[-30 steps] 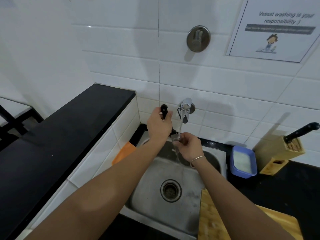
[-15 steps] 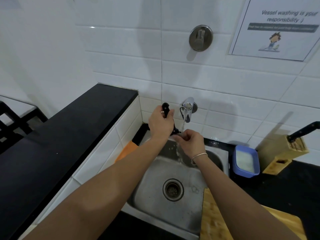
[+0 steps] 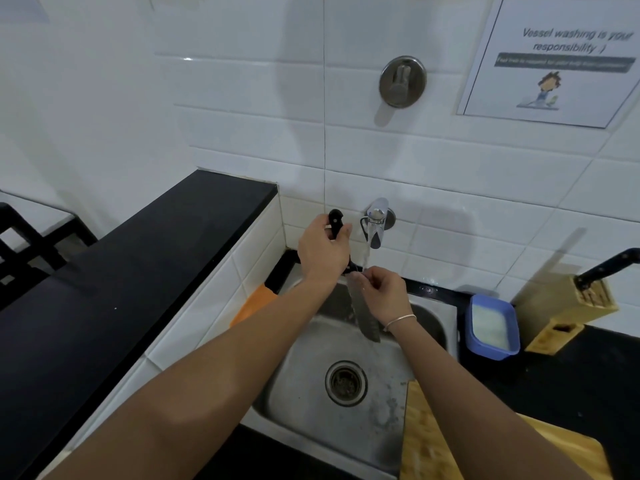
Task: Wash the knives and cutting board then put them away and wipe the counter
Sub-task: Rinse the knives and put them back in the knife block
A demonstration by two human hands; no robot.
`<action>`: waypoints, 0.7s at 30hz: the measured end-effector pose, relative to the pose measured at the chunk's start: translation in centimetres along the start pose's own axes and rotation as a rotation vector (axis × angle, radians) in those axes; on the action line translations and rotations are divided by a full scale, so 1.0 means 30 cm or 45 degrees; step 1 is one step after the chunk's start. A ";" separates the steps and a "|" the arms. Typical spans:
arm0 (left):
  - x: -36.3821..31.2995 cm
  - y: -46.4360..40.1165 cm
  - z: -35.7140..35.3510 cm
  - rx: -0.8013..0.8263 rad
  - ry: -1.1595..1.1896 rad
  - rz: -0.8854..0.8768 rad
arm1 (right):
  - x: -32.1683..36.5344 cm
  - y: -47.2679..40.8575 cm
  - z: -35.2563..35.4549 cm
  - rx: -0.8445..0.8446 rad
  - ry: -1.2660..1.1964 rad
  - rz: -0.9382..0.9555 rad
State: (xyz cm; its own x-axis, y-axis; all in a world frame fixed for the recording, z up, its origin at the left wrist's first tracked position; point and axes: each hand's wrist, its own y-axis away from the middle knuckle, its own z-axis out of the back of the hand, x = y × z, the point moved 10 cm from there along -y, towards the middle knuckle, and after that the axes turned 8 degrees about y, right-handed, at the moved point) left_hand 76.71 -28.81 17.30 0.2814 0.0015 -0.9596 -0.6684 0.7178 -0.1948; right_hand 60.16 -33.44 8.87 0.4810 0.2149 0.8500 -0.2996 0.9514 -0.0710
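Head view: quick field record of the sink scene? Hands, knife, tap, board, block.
left hand: grips the knife's black handle, held over the sink
right hand: fingers on the blade near the handle, rubbing under the stream
knife: blade points down into the basin
tap: running
cutting board: on the counter right of the sink, edge over the rim
knife block: on the counter at right, one black-handled knife in it
blue container: between sink and block
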 end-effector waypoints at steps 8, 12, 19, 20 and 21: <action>-0.009 -0.077 0.070 -0.096 0.173 0.009 | -0.195 0.061 -0.039 0.255 0.142 -0.021; 0.005 -0.104 0.034 0.065 0.360 0.063 | -0.314 0.093 -0.061 0.442 0.230 -0.133; 0.005 -0.067 -0.092 0.637 0.643 0.244 | -0.272 0.028 0.049 0.180 -0.142 -0.251; 0.014 -0.059 -0.112 0.680 0.676 0.273 | -0.243 0.014 0.048 0.180 -0.159 -0.210; 0.020 -0.050 -0.130 0.713 0.718 0.302 | -0.209 0.003 0.038 0.207 -0.169 -0.159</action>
State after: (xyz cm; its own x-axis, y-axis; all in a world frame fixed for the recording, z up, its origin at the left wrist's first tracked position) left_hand 75.19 -32.59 16.23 -0.3113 -0.0461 -0.9492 -0.1829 0.9831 0.0122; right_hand 56.18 -34.95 4.12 0.4136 0.0566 0.9087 -0.3784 0.9185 0.1150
